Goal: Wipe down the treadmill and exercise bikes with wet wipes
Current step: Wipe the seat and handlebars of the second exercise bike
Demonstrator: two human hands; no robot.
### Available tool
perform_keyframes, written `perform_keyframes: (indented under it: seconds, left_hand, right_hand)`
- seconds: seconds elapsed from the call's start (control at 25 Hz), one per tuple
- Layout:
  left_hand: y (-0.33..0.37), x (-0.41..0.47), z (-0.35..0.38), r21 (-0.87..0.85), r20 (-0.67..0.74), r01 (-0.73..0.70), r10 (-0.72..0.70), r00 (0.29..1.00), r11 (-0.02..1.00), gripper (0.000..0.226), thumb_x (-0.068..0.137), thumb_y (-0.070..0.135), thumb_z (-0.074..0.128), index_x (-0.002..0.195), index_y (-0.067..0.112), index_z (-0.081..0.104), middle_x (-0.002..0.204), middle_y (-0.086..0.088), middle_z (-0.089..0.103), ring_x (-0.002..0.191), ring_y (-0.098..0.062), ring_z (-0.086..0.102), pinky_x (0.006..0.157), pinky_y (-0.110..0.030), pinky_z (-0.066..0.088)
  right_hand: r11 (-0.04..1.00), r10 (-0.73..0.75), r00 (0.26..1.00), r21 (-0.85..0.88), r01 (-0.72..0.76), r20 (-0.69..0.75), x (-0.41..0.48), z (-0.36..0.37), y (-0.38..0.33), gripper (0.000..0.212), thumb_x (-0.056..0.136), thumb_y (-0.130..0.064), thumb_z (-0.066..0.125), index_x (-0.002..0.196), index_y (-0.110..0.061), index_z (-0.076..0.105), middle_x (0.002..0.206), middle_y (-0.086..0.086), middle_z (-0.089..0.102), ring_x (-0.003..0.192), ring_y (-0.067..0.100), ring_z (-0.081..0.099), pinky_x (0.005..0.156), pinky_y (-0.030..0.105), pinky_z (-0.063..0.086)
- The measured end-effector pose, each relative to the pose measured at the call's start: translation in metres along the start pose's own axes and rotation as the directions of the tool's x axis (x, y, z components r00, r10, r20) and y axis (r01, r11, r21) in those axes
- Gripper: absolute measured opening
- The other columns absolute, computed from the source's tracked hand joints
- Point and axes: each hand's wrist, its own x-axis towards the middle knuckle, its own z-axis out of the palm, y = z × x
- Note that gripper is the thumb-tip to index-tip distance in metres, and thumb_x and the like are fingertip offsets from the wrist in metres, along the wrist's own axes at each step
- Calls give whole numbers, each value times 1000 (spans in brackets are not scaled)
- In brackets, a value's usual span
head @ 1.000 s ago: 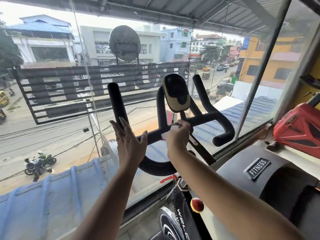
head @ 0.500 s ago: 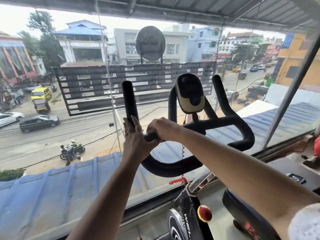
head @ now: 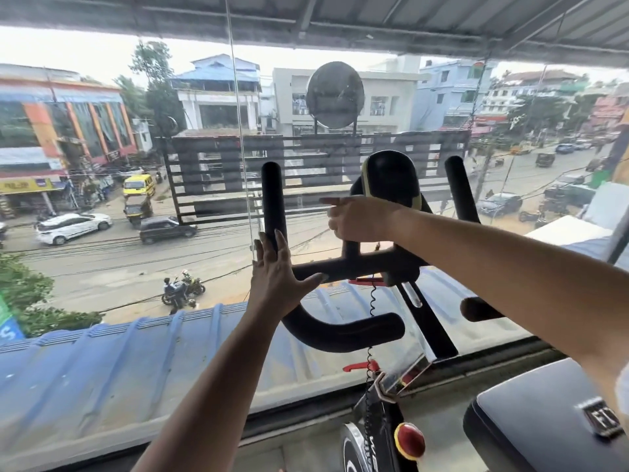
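Fingers of the right hand (head: 360, 218) are curled up by the middle post of the bike, with one pointing left. Whether a wipe is held inside cannot be told. The left hand (head: 275, 267) is laid flat on the handlebar (head: 343, 330), fingers straight and together. The small screen (head: 388, 178) is partly hidden by the right hand. The treadmill cover (head: 527, 420) is cut off at the right corner. The window glass (head: 102, 301) is close behind the handlebar.

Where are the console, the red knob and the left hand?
console (head: 388, 178), head view, on its dark screen.
red knob (head: 410, 440), head view, on its round face.
left hand (head: 275, 277), head view, on its back.
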Motion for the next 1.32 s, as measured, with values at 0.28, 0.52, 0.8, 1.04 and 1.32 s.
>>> perform_keyframes:
  seconds: [0.28, 0.52, 0.8, 1.04, 1.32]
  left_hand:
    - [10, -7, -2, 244, -10, -183, 191, 981, 952, 96, 92, 66, 43, 155, 22, -14, 158, -6, -29, 146, -19, -27, 118, -49, -15]
    - [57, 5, 9, 26, 73, -164, 162, 984, 986, 60, 105, 40, 23, 156, 24, -4, 164, -4, -6, 151, -13, -8, 122, -48, -8]
    - [94, 45, 19, -368, 97, -112, 158, 983, 923, 67, 100, 55, 26, 157, 33, -1, 163, 0, 19, 147, -20, 26, 115, -40, 26]
    - [94, 29, 27, 133, -60, -214, 223, 973, 968, 63, 105, 43, 24, 156, 30, -11, 158, -6, 32, 117, -39, 57, 84, -43, 43]
    - [89, 29, 30, 202, -88, -279, 302, 949, 939, 73, 104, 38, 37, 156, 24, -12, 162, -2, 21, 114, -40, 60, 91, -45, 46]
  right_hand:
    - [808, 578, 791, 280, -519, -200, -3, 1, 1, 12, 61, 3, 78, 70, -3, 73, 75, 9, 70, 89, 28, 67, 96, 43, 51]
    - [173, 862, 478, 791, -587, 166, -19, -5, -76, 39, 89, 7, 48, 127, 1, 57, 122, 16, 61, 117, 28, 53, 100, 32, 46]
    - [-283, 779, 379, 819, -499, 500, -19, -19, -86, 35, 91, 3, 46, 123, -3, 59, 113, 13, 66, 107, 27, 62, 83, 30, 48]
    - [673, 665, 746, 464, -575, -40, -65, 14, -79, 4, 68, -15, 75, 71, -17, 73, 69, -5, 65, 84, 21, 62, 73, 33, 48]
    - [19, 898, 374, 827, -561, 233, -93, 22, -80, 25, 85, 6, 55, 103, 1, 72, 96, 11, 67, 98, 27, 55, 86, 34, 50]
